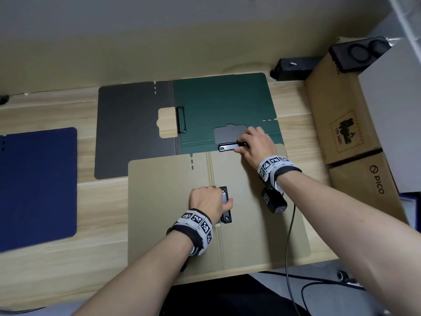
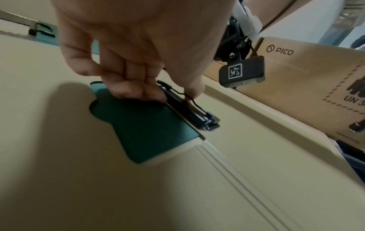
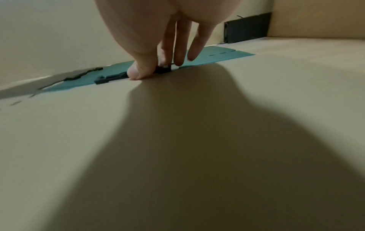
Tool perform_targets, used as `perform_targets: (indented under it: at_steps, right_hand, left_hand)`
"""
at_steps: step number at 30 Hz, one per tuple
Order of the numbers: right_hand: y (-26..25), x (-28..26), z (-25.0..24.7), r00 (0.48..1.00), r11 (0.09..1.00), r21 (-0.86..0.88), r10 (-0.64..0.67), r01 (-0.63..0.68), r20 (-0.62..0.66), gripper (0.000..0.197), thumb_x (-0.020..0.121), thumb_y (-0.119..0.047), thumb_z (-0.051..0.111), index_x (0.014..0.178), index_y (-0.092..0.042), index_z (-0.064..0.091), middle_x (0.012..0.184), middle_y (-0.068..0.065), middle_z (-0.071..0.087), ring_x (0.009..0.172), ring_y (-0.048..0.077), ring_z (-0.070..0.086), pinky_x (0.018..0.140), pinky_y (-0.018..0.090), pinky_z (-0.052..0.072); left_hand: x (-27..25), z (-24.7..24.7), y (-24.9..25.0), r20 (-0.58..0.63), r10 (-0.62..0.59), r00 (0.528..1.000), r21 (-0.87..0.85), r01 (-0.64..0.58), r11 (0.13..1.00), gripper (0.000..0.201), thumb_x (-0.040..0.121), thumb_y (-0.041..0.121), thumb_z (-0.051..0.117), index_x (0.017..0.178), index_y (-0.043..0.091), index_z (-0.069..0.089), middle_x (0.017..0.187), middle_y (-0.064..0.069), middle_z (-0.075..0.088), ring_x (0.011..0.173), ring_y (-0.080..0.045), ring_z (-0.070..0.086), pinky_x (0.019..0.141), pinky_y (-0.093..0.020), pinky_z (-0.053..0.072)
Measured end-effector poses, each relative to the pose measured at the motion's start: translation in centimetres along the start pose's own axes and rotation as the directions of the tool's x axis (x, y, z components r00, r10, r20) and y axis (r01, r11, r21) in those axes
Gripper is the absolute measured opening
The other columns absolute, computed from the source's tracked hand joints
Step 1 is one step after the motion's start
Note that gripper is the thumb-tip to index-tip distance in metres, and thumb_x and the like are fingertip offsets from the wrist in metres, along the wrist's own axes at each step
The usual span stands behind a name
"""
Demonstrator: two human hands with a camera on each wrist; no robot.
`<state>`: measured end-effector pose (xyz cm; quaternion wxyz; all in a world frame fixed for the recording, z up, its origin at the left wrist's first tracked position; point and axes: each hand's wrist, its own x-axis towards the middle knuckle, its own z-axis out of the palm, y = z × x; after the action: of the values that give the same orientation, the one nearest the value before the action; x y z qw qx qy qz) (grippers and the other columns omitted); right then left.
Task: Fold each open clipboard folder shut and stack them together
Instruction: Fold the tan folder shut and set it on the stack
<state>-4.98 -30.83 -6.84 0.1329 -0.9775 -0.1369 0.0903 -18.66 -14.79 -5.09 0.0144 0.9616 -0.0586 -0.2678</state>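
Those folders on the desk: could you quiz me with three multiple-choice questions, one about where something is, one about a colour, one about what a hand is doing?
1. Where does the navy folder lie?
A. far left on the desk
B. on the cardboard boxes
C. under the tan folder

2. What colour is the open folder nearest the person?
A. red
B. tan
C. white

3. What is the left hand doing?
A. hanging idle in the air
B. gripping the tan folder's black clip
C. holding a pen

Answers: 1 A, it lies apart at the left edge. 2 B, the nearest surface is tan. 3 B, fingers and thumb curl round the clip.
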Motion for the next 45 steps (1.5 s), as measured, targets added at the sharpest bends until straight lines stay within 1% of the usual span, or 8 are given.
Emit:
perform_targets:
  at_steps: [12,16,23,27,30,34,39,45]
  right_hand:
    - [-0.1,0.2,0.1,0.997,0.99,-0.114,-0.083,0.082,-0.004,0.025,0.091,-0.034,0.06,0.099,-0.012,0.067,0.101,0.004,0.059,0.095,0.028,0.052,0.069,0.037,0.041]
    - [-0.2,0.2,-0.2,0.999,0.995,-0.085,-0.052,0.053,0.013,0.028,0.09,-0.037,0.062,0.103,-0.013,0.067,0.104,0.004,0.059,0.099,0.027,0.051,0.07,0.036,0.041]
    - [-0.8,-0.1,-0.8,0.997,0.999,-0.014,0.03,-0.029,0.069,0.035,0.088,-0.043,0.063,0.113,-0.017,0.065,0.11,0.002,0.054,0.108,0.023,0.048,0.076,0.035,0.045]
    - [-1.6,-2.2,-0.9,0.999,0.997,0.067,0.047,-0.045,-0.027,0.04,0.083,-0.05,0.065,0.109,-0.02,0.061,0.108,0.0,0.053,0.103,0.021,0.049,0.079,0.036,0.048]
    - [-2.2,-3.8,-0.4,0.995,0.994,0.11,0.008,-0.018,0.094,0.048,0.075,-0.061,0.068,0.105,-0.024,0.059,0.105,-0.004,0.052,0.102,0.018,0.048,0.082,0.036,0.048]
    - [-3.4,-4.2,0.0,0.975,1.0,-0.011,0.014,-0.012,0.223,0.072,0.065,-0.066,0.072,0.121,-0.026,0.052,0.121,0.0,0.048,0.112,0.021,0.044,0.091,0.038,0.045]
    - [-4.7,-3.2,0.2,0.971,0.995,-0.071,0.085,-0.071,0.225,0.074,0.057,-0.063,0.08,0.113,-0.024,0.053,0.121,0.003,0.049,0.113,0.024,0.042,0.091,0.039,0.043]
    - [-5.4,-2.4,-0.3,0.958,0.985,-0.02,0.169,-0.169,0.233,0.066,0.052,-0.057,0.085,0.1,-0.024,0.054,0.113,-0.001,0.053,0.107,0.023,0.043,0.085,0.039,0.044]
  left_hand:
    - [-1.8,1.1,1.2,0.021,-0.026,0.999,-0.127,0.028,0.991,0.037,0.09,0.047,0.044,0.072,0.015,0.049,0.088,-0.011,0.067,0.088,-0.034,0.063,0.063,-0.032,0.034]
    - [-1.5,1.1,1.2,0.005,-0.036,0.999,-0.138,0.037,0.99,0.04,0.089,0.046,0.045,0.065,0.015,0.045,0.076,-0.007,0.054,0.085,-0.033,0.059,0.063,-0.032,0.033]
    - [-1.0,1.4,1.0,0.02,-0.029,0.999,-0.153,0.031,0.988,0.038,0.087,0.048,0.046,0.083,0.013,0.06,0.095,-0.011,0.07,0.094,-0.034,0.063,0.065,-0.032,0.036]
    - [-1.4,0.8,-0.8,0.02,-0.021,1.0,-0.225,0.025,0.974,0.048,0.093,0.052,0.037,0.086,0.012,0.062,0.094,-0.011,0.069,0.09,-0.034,0.064,0.066,-0.034,0.039]
    - [-2.2,0.3,-3.8,-0.006,-0.061,0.998,-0.266,0.057,0.962,0.05,0.094,0.051,0.035,0.085,0.011,0.064,0.087,-0.009,0.069,0.082,-0.033,0.063,0.07,-0.035,0.048]
    - [-2.3,-0.1,-8.4,-0.005,-0.143,0.99,-0.332,0.133,0.934,0.032,0.091,0.04,0.042,0.084,0.015,0.061,0.091,-0.008,0.071,0.086,-0.033,0.063,0.072,-0.034,0.05]
    - [-3.7,0.7,-14.6,0.002,-0.393,0.92,-0.492,0.343,0.8,0.012,0.084,0.029,0.055,0.092,0.021,0.06,0.104,-0.003,0.065,0.099,-0.029,0.059,0.077,-0.034,0.048]
    - [-6.1,2.0,-19.5,0.073,-0.628,0.775,-0.547,0.557,0.625,0.075,0.065,0.04,0.086,0.123,0.017,0.044,0.127,-0.009,0.043,0.119,-0.031,0.041,0.099,-0.04,0.04]
